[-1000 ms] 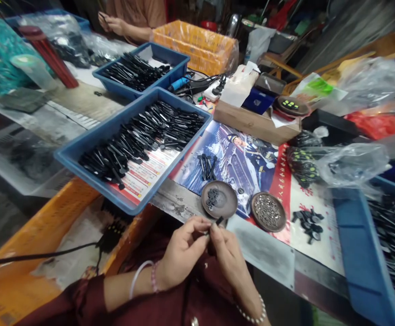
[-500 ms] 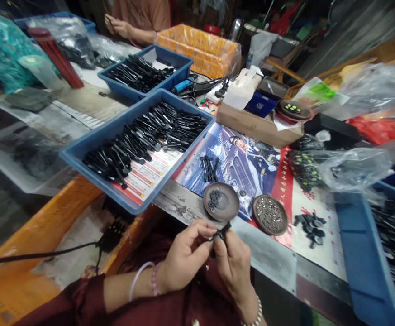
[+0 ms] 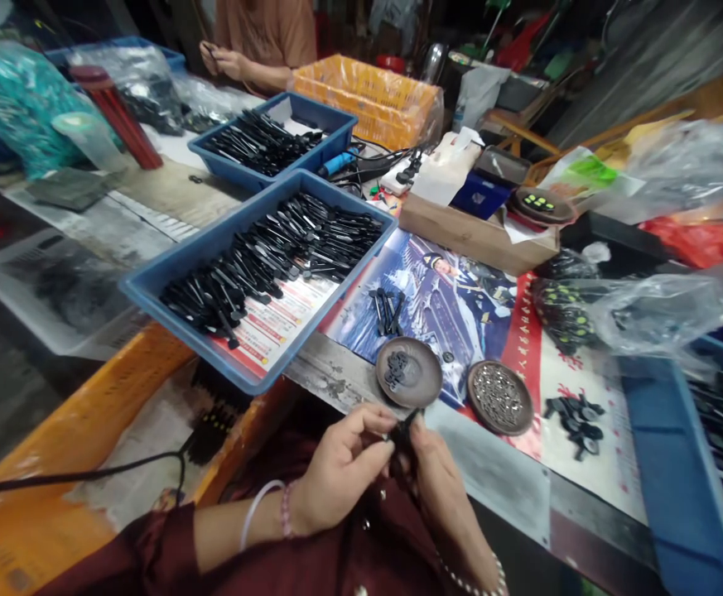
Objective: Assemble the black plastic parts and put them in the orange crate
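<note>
From afar, I hold the bare left hand (image 3: 341, 468) and bare right hand (image 3: 441, 476) close together, fingers (image 3: 368, 420) pinched, the left forearm (image 3: 221, 530) slanting from its dark maroon cloth sleeve (image 3: 159, 542).

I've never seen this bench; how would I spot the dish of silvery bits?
Start at the big blue tray of black parts, left of centre, then look right to the colourful poster. Near the poster's lower edge sits a round brown dish filled with small silvery pieces; the similar dish on its left holds dark grey ones instead.
</note>
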The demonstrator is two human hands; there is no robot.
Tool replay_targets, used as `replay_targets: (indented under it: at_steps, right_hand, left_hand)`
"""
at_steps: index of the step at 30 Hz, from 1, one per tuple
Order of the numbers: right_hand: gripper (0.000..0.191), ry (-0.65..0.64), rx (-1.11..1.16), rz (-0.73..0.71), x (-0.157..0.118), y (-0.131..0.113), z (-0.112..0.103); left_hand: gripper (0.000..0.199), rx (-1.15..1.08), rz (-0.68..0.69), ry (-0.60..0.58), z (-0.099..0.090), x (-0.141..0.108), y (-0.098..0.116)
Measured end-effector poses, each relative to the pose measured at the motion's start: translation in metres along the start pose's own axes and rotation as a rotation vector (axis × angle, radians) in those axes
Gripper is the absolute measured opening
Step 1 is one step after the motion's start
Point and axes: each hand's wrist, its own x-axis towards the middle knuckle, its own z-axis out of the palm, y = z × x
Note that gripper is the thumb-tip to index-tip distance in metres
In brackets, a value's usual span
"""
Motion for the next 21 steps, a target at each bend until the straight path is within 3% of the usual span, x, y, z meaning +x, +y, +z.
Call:
replay_targets:
  at_steps: [2, 6, 10, 14, 21]
  right_hand:
    - [0.060, -0.017, -0.008, -0.034, -0.003, 0.001, -0.003]
    - [0.034, 0.005, -0.255, -0.115, -0.010, 0.008, -0.001]
    - [0.030, -0.041, -0.337, -0.102, -0.008, 0.017, 0.013]
    - [0.033, 0.002, -0.326, -0.177, -0.003, 0.017, 0.017]
    - [0.031, -0.013, -0.288, -0.143, -0.005, 0.015, 0.009]
  left_hand:
    - [0.022, -0.090, -0.045, 0.018, -0.002, 0.003, -0.003]
    - [0.023, -0.296, -0.094, 0.189, -0.003, 0.011, -0.002]
    - [0.027, -0.424, -0.117, 0.257, 0.001, 0.015, 0.000]
    - [0.025, -0.335, -0.093, 0.202, -0.001, 0.015, 0.000]
    - [0.015, 0.189, -0.078, -0.070, -0.021, 0.019, 0.012]
